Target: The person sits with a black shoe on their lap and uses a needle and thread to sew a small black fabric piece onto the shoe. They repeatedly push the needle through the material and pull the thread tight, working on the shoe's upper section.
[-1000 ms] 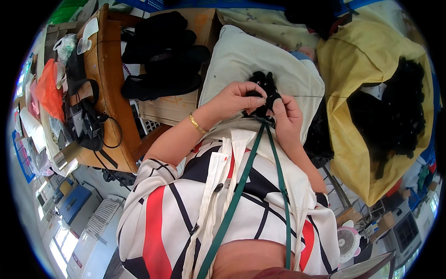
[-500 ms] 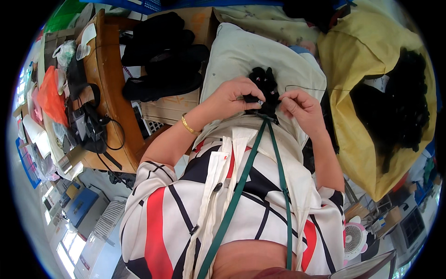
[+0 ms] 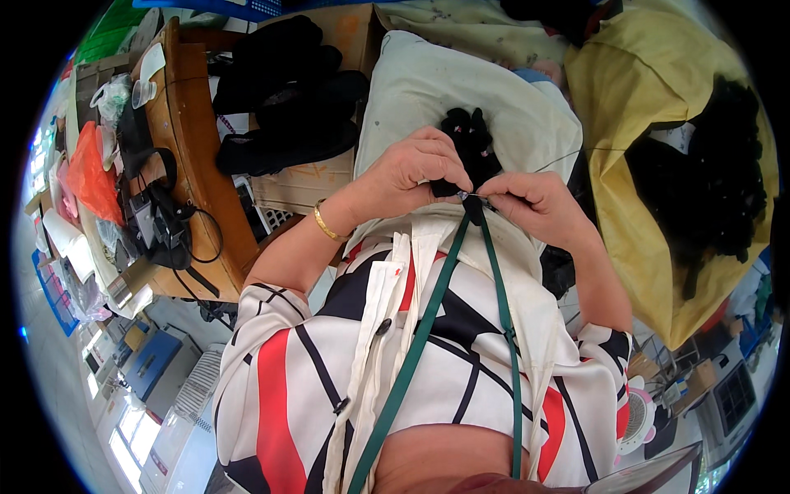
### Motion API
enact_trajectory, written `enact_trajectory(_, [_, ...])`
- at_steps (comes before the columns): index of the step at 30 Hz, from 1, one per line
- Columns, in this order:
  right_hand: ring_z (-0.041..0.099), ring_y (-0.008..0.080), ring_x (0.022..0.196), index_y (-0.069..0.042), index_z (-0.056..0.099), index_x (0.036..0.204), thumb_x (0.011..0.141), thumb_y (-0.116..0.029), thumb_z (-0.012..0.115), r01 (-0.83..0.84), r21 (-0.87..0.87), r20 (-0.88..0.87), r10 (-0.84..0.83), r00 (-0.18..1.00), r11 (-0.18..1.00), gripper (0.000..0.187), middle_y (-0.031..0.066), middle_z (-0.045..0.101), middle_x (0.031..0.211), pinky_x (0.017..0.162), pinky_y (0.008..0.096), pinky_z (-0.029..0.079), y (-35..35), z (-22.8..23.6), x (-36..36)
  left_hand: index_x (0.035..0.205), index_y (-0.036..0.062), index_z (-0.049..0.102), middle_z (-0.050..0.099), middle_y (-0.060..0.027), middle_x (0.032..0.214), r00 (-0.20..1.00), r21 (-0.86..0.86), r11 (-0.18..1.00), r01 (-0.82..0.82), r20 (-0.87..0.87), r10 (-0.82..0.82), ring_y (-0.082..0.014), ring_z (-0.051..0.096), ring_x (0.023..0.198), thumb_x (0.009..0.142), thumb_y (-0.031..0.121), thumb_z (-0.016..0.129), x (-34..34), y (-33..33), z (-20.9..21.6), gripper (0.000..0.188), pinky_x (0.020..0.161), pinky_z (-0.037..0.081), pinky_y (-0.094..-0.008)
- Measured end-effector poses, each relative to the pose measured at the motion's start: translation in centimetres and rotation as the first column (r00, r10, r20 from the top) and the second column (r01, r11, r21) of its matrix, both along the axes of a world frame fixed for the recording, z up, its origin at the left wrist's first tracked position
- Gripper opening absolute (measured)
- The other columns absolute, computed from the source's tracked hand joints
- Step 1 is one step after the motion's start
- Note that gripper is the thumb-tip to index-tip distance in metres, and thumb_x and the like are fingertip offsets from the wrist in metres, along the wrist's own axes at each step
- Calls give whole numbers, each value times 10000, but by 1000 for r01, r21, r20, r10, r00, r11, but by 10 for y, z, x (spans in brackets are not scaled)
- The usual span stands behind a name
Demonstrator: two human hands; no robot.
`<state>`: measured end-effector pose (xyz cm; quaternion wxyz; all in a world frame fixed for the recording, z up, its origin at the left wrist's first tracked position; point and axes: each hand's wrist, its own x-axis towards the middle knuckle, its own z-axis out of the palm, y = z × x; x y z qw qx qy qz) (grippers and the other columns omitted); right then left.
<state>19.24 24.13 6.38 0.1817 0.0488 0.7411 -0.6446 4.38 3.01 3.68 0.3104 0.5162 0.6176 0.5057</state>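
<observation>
Black fabric piece (image 3: 469,148): on the white cushion (image 3: 403,90) in the lap, its lower end between the 2 hands.
Left hand (image 3: 428,169): fingertips pinched on the fabric piece, beside a small shiny spot.
Right hand (image 3: 535,202): thumb and forefinger closed on a thin needle-like sliver (image 3: 480,195), pointing toward the left fingertips.
Fingertip risk: a slip of the sliver could prick the left hand, as the 2 pinches nearly meet.
Dark thread (image 3: 564,156): arcs over the cushion's right side; slack could tangle or catch on the yellow sack (image 3: 605,99).
Green straps (image 3: 448,267): 2, meeting just under the fabric piece, where a stray stitch might snag them.
Right side: the sack's black pieces (image 3: 699,181) crowd the right elbow's outward path.
Left side: black padded shapes (image 3: 288,148) and a wooden bench (image 3: 189,115) limit reach.
</observation>
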Motion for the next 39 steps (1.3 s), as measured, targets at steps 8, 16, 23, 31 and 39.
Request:
enact_trajectory(8, [598, 81, 770, -34, 680, 1085, 922, -29, 608, 6, -54, 11, -5, 1000, 999, 178, 45, 702, 878, 717, 238, 487, 0, -6, 3, 964, 129, 742, 674, 16, 949, 1000, -3, 1000, -7, -5, 7, -221, 558, 987, 705, 3, 808, 1, 0, 2, 295, 861, 473, -327])
enact_trajectory(16, [556, 70, 727, -34, 671, 1049, 961, -33, 589, 62, -231, -20, -68, 997, 971, 120, -13, 645, 822, 674, 228, 466, -12, -24, 6, 939, 126, 742, 696, 9, 926, 995, 68, 997, -28, 97, 21, -201, 585, 918, 695, 10, 806, 8, -2, -5, 277, 894, 440, -335])
enact_trajectory(23, [506, 42, 644, -33, 646, 993, 980, -91, 591, 164, -375, 224, -82, 971, 913, 81, -45, 572, 758, 577, 211, 421, -23, -22, 11, 917, 125, 737, 704, 6, 911, 995, 56, 997, -51, 83, 46, -184, 592, 875, 695, 9, 802, 14, -8, -7, 258, 887, 430, -328])
enact_trajectory(31, [495, 43, 631, -54, 539, 1207, 992, -212, 583, 114, -314, 264, -29, 964, 942, 270, -25, 574, 753, 573, 218, 412, -20, -14, 6, 890, 114, 725, 658, -5, 824, 999, 32, 999, -32, -3, 32, -226, 553, 818, 690, 39, 822, 14, -5, 3, 234, 759, 453, -332])
enact_trajectory(39, [533, 62, 650, -77, 520, 1256, 965, -229, 609, 207, -217, 222, -158, 962, 954, 339, -15, 554, 745, 585, 260, 443, -28, -18, 0, 853, 97, 738, 645, -48, 771, 976, -147, 983, -115, 169, 139, -236, 553, 769, 710, 102, 795, 24, -5, -15, 153, 701, 451, -345])
